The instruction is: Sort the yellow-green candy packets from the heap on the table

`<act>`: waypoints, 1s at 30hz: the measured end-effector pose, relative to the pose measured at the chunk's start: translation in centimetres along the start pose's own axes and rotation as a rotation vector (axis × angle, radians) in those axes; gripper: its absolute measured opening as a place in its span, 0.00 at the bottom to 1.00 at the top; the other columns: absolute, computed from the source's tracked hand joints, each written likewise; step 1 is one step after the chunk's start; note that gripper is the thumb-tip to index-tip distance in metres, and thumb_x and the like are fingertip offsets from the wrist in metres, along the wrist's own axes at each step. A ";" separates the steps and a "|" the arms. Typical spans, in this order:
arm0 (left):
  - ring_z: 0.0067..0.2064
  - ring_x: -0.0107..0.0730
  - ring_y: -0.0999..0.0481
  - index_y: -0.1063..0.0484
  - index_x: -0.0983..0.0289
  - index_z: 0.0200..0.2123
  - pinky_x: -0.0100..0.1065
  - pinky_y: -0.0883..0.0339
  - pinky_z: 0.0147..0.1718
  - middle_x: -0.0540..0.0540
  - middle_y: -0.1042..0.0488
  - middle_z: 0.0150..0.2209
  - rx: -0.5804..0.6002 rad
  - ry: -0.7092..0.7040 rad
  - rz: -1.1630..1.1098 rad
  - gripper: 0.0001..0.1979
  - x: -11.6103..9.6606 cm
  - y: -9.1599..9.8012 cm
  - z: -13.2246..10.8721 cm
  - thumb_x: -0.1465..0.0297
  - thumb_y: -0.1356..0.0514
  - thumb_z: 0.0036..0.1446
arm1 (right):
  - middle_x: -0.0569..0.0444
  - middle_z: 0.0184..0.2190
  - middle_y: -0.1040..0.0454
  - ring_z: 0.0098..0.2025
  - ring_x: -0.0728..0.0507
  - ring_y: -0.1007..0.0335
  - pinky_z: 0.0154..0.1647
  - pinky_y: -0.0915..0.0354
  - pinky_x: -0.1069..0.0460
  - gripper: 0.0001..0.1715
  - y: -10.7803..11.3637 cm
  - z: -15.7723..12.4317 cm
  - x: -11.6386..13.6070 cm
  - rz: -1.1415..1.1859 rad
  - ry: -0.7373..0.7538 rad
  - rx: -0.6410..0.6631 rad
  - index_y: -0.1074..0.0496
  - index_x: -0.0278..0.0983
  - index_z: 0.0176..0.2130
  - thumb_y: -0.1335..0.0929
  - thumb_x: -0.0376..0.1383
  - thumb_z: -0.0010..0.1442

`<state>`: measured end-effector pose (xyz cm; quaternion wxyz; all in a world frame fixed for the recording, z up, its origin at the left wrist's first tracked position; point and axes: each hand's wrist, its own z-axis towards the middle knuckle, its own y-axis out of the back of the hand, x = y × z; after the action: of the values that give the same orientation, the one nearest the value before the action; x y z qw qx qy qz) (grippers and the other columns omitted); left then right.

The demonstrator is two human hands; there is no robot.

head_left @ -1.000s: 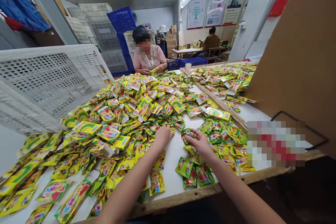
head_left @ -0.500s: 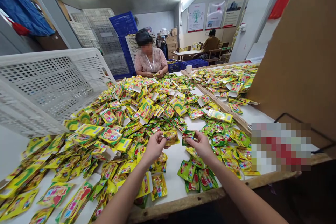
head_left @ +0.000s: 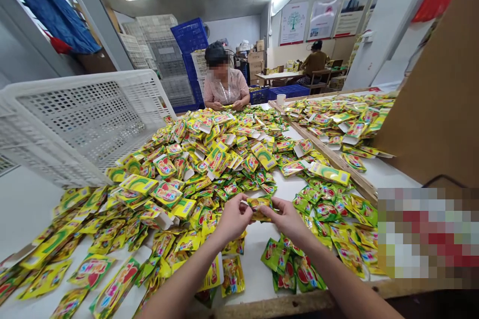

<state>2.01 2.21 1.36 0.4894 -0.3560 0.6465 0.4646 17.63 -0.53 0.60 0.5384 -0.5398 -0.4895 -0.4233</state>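
Over the white tabletop, my left hand [head_left: 235, 218] pinches one end of a small yellow sachet [head_left: 259, 203]. My right hand [head_left: 290, 220] has closed on its other end, thumb across the front. The green sachet that was in my right hand cannot be made out clearly; it may be behind the yellow one. Below my right hand lie loose green sachets [head_left: 306, 273] with a red fruit print. Near my left forearm is another yellow sachet [head_left: 232, 275]. A large heap of yellow boxes and sachets [head_left: 164, 193] spreads to the left and ahead.
A white perforated crate [head_left: 86, 109] lies tilted at the left. A wooden strip [head_left: 337, 159] divides the table, with more packets [head_left: 348, 114] beyond. Cardboard [head_left: 430, 109] stands at the right. A co-worker [head_left: 226, 84] sits across, holding a packet; another person [head_left: 316, 62] sits farther back.
My hands have come together, and my right hand has brought its green sachet up to the yellow one. The view has swung slightly left.
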 end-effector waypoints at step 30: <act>0.35 0.36 0.24 0.33 0.67 0.38 0.36 0.30 0.34 0.59 0.26 0.33 -0.174 0.238 -0.476 0.22 -1.5 1.2 0.5 0.52 0.45 0.53 | 0.48 0.49 0.28 0.53 0.41 0.33 0.55 0.38 0.45 0.16 -1.2 -1.4 -1.2 -0.514 0.658 0.088 0.26 0.42 0.46 0.34 0.33 0.57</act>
<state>1.51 3.07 3.03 0.4729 -0.5907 0.5552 0.3453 16.31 -2.09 -0.34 0.5654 -0.2129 -0.4277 -0.6724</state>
